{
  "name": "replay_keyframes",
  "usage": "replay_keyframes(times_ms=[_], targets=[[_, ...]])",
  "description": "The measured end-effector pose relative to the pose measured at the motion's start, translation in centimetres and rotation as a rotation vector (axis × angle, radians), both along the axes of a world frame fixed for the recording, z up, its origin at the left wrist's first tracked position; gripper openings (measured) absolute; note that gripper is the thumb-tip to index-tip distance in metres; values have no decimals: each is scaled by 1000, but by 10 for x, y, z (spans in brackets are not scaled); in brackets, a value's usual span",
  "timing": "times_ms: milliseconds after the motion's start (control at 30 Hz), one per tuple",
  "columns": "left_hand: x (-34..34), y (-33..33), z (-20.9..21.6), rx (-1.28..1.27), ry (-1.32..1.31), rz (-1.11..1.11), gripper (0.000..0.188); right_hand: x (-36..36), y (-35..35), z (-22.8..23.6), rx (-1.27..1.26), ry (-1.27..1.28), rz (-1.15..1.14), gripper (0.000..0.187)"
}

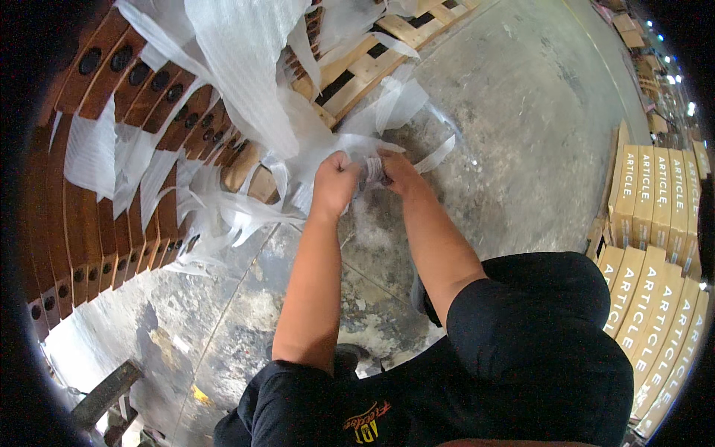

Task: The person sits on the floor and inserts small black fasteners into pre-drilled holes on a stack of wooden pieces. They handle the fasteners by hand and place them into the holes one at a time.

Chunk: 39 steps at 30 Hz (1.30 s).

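My left hand (335,183) and my right hand (397,170) are close together in front of me, low over the floor. Both have their fingers closed on a greyish-white crumpled bundle (372,171) between them, which looks like bunched foam wrap. Its details are blurred and partly covered by my fingers. Long torn strips of white foam wrap (246,67) hang down from the upper left and spread around my hands. Beside them at the left stands a row of brown wooden pieces (97,186) with dark round holes, foam strips caught between them.
A wooden pallet (372,63) lies beyond my hands at the upper left. Stacks of tan cartons (648,197) stand at the right. The concrete floor (514,149) is stained. A dark bar-shaped object (106,395) sits at the lower left.
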State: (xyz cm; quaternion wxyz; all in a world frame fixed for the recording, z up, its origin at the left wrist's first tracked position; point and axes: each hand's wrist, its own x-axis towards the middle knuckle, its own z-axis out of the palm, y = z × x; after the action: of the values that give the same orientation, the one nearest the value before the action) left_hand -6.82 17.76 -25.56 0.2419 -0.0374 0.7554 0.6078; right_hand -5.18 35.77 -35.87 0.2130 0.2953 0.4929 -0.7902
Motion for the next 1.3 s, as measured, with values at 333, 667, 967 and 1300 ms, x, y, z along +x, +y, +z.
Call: replay_keyframes(times_ms=[333, 667, 967, 1300], targets=[[-14, -48, -25, -160, -6, 137, 21, -22, -33, 36, 110, -114, 231, 36], [6, -74, -49, -543, 13, 217, 29, -47, -19, 81, 630, -128, 438, 25], [-12, -89, 2, -662, -167, -57, 57, -59, -31, 151, 327, 214, 435, 24], [-13, -42, 51, 1620, -306, 849, 46, -44, -146, 216, 718, 787, 646, 27]])
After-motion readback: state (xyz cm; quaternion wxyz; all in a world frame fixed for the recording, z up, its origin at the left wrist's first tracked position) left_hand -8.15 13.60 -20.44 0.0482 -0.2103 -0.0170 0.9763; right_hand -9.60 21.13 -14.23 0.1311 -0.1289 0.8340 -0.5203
